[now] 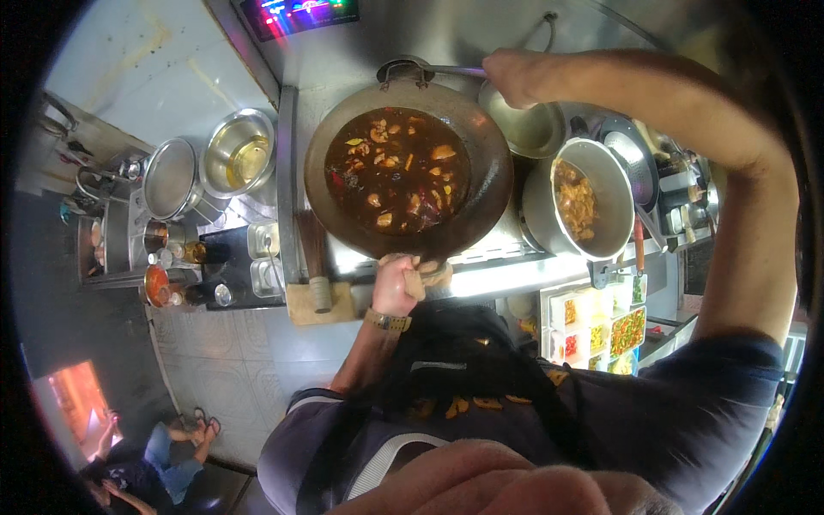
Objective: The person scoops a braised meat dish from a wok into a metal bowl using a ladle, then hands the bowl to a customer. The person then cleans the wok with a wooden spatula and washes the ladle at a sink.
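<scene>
A large wok (pixel 492 174) holds dark brown broth with meat pieces and red chillies (pixel 396 170). At its near rim my left hand (pixel 396 286) is closed on a folded tan cloth (pixel 434 275) around the near handle, which is mostly hidden. My right hand (pixel 521 78), beyond the rim at the far right, grips the metal handle of a long utensil (pixel 454 69). That utensil's other end lies at the wok's far loop handle; whether it is hooked there I cannot tell. Below my right hand is a metal pan (pixel 531 132).
A deep pot (pixel 611 193) with cooked meat stands right of the wok. Left are a steel bowl of oil (pixel 267 164), a strainer (pixel 170 174) and a bamboo wok brush (pixel 320 293). Trays of chopped ingredients (pixel 595 328) are at the lower right. A person (pixel 138 463) sits at the lower left.
</scene>
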Motion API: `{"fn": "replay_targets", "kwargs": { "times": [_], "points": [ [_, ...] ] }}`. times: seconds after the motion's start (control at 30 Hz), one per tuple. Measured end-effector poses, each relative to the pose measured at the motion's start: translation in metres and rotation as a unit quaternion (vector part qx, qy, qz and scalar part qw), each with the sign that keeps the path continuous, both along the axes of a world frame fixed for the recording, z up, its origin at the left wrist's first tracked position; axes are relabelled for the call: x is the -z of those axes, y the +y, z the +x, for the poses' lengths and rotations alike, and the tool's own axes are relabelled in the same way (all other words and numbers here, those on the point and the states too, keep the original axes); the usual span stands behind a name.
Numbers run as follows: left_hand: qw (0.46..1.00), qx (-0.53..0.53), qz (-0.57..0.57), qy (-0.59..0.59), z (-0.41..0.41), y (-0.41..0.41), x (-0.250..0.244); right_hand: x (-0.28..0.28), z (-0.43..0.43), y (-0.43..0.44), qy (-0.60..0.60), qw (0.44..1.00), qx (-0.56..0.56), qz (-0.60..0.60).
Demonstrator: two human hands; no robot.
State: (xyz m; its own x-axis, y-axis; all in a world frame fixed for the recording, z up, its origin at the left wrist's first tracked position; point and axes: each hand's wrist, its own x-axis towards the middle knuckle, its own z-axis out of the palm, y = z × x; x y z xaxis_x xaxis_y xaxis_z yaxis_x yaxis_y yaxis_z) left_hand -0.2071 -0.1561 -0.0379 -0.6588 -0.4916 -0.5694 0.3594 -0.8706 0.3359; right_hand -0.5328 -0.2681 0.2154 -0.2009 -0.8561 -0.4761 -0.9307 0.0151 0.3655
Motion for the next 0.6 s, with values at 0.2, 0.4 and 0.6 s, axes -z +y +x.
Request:
{"fn": "replay_targets", "kwargs": {
  "times": [0.2,0.4,0.6],
  "points": [
    [0.998,0.013,-0.043,-0.042,-0.010,0.032,-0.044,-0.050,-0.048,0.051,-0.010,0.999,-0.021,-0.030],
    [0.990,0.089,0.014,-0.111,-0.036,0.050,-0.131,-0.079,-0.112,0.104,0.004,0.999,-0.028,-0.044],
    [0.988,0.077,-0.046,-0.123,-0.060,0.080,-0.157,-0.093,-0.153,0.162,-0.008,0.998,0.028,-0.052]
  ]
}}
